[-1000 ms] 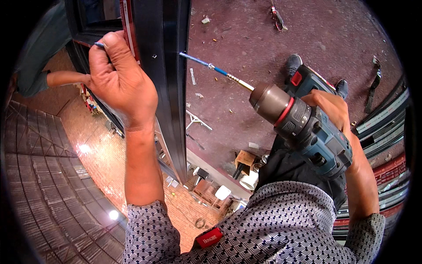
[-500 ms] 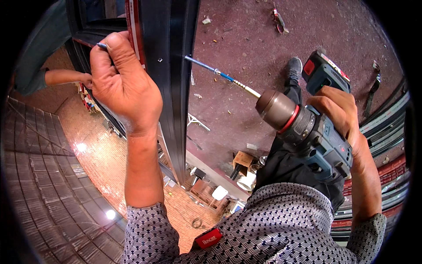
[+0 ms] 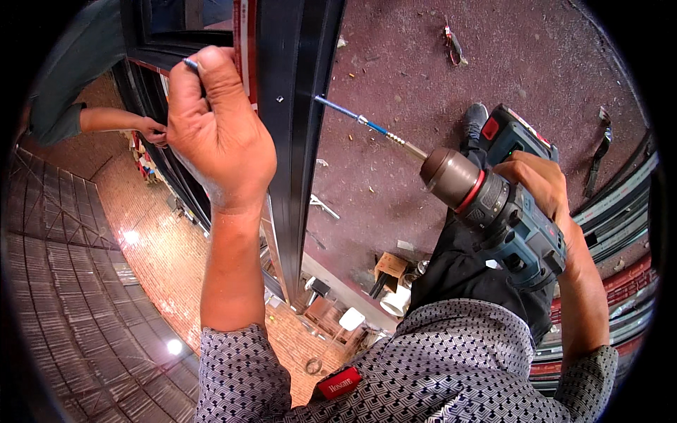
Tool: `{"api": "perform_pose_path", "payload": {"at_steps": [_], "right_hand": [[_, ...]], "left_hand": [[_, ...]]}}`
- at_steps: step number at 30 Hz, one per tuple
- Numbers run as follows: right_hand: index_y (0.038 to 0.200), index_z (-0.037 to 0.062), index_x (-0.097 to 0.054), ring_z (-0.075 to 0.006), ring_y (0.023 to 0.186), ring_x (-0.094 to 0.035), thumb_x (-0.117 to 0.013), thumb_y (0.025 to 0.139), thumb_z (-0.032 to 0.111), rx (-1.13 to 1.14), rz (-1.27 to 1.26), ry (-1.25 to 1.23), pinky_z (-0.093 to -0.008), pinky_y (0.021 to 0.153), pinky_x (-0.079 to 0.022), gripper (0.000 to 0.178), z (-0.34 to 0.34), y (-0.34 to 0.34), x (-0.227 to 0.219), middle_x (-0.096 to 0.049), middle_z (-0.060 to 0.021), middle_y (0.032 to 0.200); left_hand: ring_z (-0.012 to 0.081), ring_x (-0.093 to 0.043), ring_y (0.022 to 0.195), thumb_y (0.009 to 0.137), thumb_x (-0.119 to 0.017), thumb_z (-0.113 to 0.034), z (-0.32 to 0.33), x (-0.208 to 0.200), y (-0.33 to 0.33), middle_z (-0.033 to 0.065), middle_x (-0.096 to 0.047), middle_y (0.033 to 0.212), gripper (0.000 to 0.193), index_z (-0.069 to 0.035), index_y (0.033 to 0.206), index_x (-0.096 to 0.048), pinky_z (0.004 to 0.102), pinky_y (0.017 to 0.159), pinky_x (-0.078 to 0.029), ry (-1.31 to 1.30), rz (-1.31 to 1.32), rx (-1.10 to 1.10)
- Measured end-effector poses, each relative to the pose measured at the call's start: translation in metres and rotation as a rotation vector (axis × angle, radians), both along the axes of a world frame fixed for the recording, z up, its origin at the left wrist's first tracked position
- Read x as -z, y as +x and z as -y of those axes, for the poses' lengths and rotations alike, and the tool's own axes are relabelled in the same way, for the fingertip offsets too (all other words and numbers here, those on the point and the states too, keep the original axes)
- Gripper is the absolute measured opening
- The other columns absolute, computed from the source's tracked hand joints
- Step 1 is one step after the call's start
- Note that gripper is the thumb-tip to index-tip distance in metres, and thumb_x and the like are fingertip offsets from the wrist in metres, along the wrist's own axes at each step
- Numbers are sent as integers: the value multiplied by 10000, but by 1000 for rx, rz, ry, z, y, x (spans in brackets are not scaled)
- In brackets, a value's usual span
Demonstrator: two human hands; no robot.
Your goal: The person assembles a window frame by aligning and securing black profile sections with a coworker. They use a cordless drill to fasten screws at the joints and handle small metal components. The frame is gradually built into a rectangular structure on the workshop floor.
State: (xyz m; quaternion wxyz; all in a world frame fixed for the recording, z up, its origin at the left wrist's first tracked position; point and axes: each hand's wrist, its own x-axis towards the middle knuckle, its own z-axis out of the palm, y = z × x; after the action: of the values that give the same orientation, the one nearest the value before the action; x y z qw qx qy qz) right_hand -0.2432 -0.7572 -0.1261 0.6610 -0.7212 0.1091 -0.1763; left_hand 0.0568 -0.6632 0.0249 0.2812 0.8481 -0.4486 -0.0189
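My right hand (image 3: 537, 182) grips a blue-grey cordless drill (image 3: 518, 233) with a brown chuck, its battery pack pointing away from me. A long screw (image 3: 340, 109) sits at the end of the drill's bit. Its tip meets the right edge of a dark metal frame (image 3: 285, 162) in this view; whether it bites in I cannot tell. At the frame's left side is my left hand (image 3: 224, 144), closed, with a screw (image 3: 190, 64) pinched between thumb and forefinger. A small bright screw head or hole (image 3: 280, 99) shows on the frame's face.
Another person's arm (image 3: 116, 121) reaches in from the left, close to my left hand. Hand pliers (image 3: 453, 48) and a black strap (image 3: 599, 151) lie on the reddish floor. Stacked metal profiles (image 3: 620, 233) line the right side. A cardboard box (image 3: 390, 266) stands beyond my waist.
The frame and my left hand have shifted right in the view. The drill, with its screw, has shifted slightly right and down. Both hands keep their hold.
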Motion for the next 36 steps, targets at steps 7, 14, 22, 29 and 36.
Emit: {"api": "perform_pose_path", "payload": {"at_steps": [7,14,22,29,36], "right_hand": [[968,-7,-656,-329,673,-614,-735,785,271,10,-21,8,-424,617,-469,342,-8,2,2,-573,-124,751],[968,-10,-646,-322,655,-607,-750,763,256,14,-4,-15,-420,594,-456,352,-9,-1,4,-554,-117,738],[936,3,-645,-310,644,-613,-754,730,210,31,18,-42,-412,582,-465,311,-6,0,-1,-565,-103,737],[931,3,-639,-307,637,-606,-749,713,215,28,52,-82,-413,570,-456,323,-3,0,2,-560,-107,732],[919,9,-632,-306,626,-600,-747,705,199,6,49,-113,-407,559,-449,309,1,-3,-2,-559,-107,733]], "left_hand": [[12,-495,695,1128,-541,-337,38,-14,49,-75,-610,781,369,-55,957,-708,204,608,-393,146,-14,155],[19,-447,615,1152,-465,-279,66,-8,30,-85,-554,737,351,-63,948,-652,215,542,-342,138,-350,151],[57,-603,808,1130,-520,-307,55,-1,42,-6,-718,918,370,-25,1093,-757,217,745,-465,29,-53,199],[64,-621,824,1133,-502,-321,55,-5,34,-2,-728,923,385,-37,1104,-760,225,772,-476,59,-71,199],[65,-647,834,1131,-503,-312,50,-15,32,4,-752,950,381,-39,1103,-768,227,792,-495,140,124,222]]}}
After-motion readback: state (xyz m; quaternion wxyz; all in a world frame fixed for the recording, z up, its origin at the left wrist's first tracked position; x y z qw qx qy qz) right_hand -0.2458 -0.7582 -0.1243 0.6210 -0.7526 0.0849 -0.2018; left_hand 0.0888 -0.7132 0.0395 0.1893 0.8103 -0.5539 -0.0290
